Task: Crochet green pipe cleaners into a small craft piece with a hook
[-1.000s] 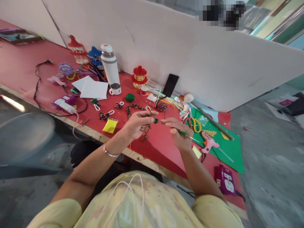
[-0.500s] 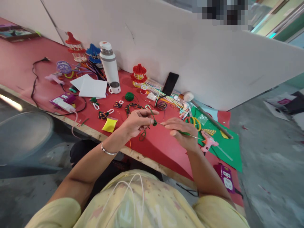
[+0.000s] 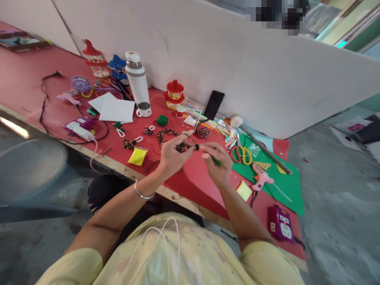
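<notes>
Head view, green yarn (image 3: 197, 147), blurred shirt lettering (image 3: 184, 270)

A: What's along the worktop (image 3: 204, 186)'s back edge?
B: L to R, incl. wht flask (image 3: 138, 85), sm. red-roofed model (image 3: 174, 95), blk phone (image 3: 214, 105).
A: & nr front edge?
B: Yellow packet (image 3: 137, 156), L of ctr; purple box (image 3: 280, 224) by R front corner.
A: R end?
B: Green sheet (image 3: 297, 206), w/ pink glue gun (image 3: 261, 178) at its nr edge.

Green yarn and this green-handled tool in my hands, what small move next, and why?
I'd probably ease the green-handled tool into the green yarn, since your left hand pinches it and your right hand holds the tool close by.
</notes>
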The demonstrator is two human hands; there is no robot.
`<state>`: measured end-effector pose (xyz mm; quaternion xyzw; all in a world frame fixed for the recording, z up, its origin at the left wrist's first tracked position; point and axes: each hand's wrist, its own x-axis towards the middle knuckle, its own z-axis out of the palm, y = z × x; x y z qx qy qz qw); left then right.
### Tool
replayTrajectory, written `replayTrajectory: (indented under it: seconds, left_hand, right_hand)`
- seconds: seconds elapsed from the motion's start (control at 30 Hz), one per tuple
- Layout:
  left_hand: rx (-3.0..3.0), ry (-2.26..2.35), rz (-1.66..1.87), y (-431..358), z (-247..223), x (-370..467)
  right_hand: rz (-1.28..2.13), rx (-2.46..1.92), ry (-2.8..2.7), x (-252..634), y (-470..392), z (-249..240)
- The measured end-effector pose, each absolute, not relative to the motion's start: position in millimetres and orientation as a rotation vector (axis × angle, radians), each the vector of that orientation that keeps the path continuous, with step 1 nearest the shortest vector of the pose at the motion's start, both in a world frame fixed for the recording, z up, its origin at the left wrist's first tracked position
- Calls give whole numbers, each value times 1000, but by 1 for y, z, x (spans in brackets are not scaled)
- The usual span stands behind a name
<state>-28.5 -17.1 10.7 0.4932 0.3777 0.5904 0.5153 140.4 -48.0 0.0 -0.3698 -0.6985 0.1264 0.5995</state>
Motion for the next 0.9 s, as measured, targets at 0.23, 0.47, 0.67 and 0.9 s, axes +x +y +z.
replayTrajectory:
  seconds: [0.23, 0.47, 0.67, 0.9]
  left_hand:
    - [622, 677, 1235, -23, 34, -23]
    - [664, 656, 1047, -14, 32, -53]
    - [736, 642, 1010, -9, 28, -56]
    - [903, 660, 942, -4, 27, -60]
  right_hand:
    - [144, -721, -1469, 117, -34, -16]
    - [424, -659, -1667, 147, -26, -2]
    - [374, -588, -1831, 168, -30, 12]
    - [475, -565, -1987, 183, -33, 28]
